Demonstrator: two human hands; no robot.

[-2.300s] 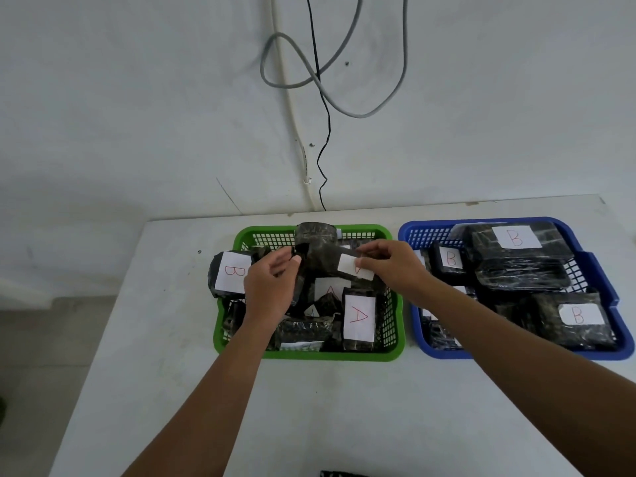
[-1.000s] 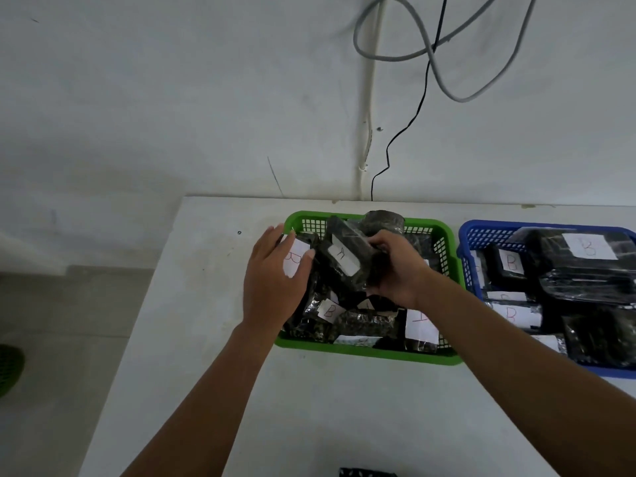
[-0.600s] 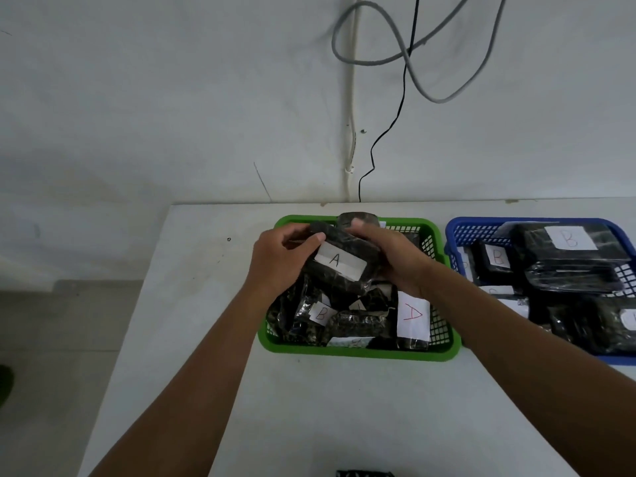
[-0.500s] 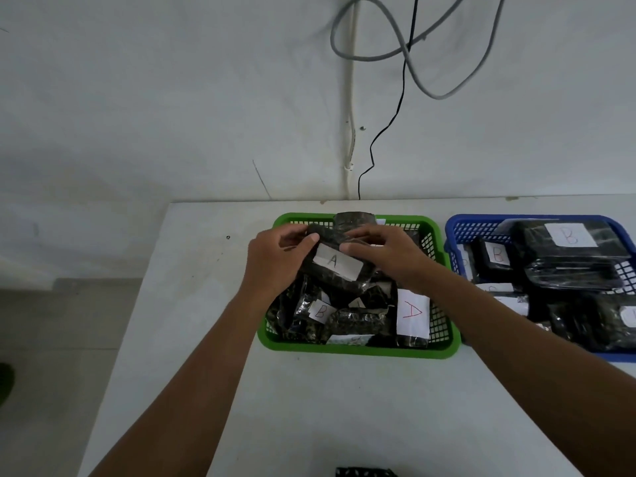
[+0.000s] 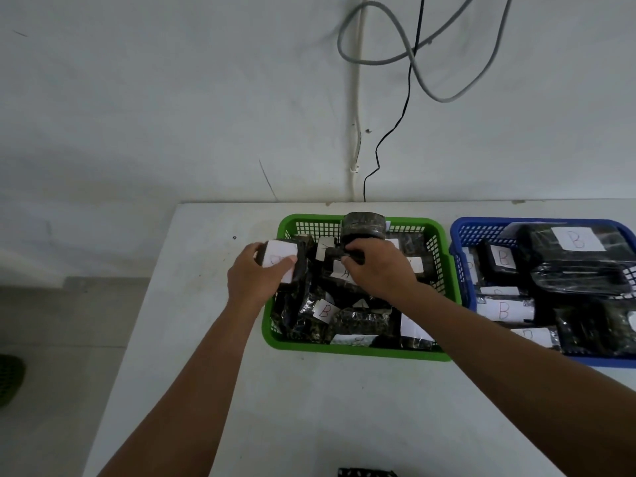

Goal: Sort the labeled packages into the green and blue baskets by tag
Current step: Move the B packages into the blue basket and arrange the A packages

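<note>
The white table (image 5: pixel 309 407) runs out in front of me to the wall, with two baskets side by side at its far half. The green basket (image 5: pixel 358 351) sits in the middle, heaped with dark packages; the blue basket (image 5: pixel 457 235) stands just to its right, touching or nearly so, filled with packages whose tags read B. On the wall above hang a looped grey cable (image 5: pixel 413 53) and a thin black wire (image 5: pixel 389 136).

Both my forearms reach into the green basket. My left hand (image 5: pixel 256 280) grips a dark package with a B tag (image 5: pixel 280 259) at the basket's left rim, thumb curled across the white label and fingers wrapped behind it. Its long axis runs roughly left to right, and it is lifted above the pile, tag toward me. My right hand (image 5: pixel 375 270) is curled over a package with an A tag (image 5: pixel 339 273) in the basket's middle, fingertips pinching its far edge. That package lies slanted across the pile, its label partly hidden under my hand. Behind it a rolled dark bundle (image 5: pixel 363 225) stands against the far rim. Near the front, a small B tag (image 5: pixel 325 309) shows among the packages.
</note>
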